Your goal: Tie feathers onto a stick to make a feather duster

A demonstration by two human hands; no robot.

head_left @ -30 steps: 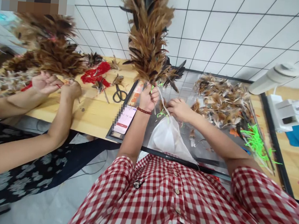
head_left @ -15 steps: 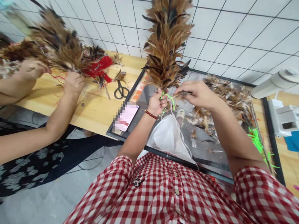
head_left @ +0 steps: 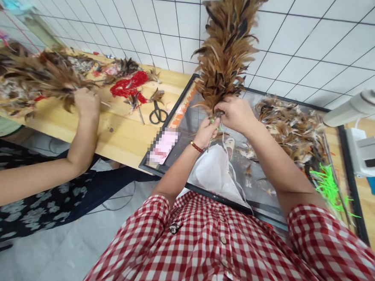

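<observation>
Brown-and-black feather duster (head_left: 227,53) stands nearly upright over a black-framed glassy panel (head_left: 222,199), its plume running past the top of my view. From my remote seat I see the left hand (head_left: 205,134) closed around the duster's lower end, a thin stick poking out below the fist; I judge that this low grip keeps the plume raised and its base within reach. The right hand (head_left: 236,114) has its fingers curled in against the bottom feathers; I cannot tell whether they pinch one or only press there. A bright green strand (head_left: 219,127) shows beside the left fingers, perhaps caught under the thumb.

To the right, on the panel, I have a loose heap of brown and white feathers (head_left: 287,130) and a tangle of neon-green strands (head_left: 327,186), probably put there for the right arm's easy reach. A white cup-shaped cloth with straps (head_left: 213,168) lies below the hands. Leftward, a co-worker's hand (head_left: 86,102) grips another feathered bundle (head_left: 50,77).
</observation>
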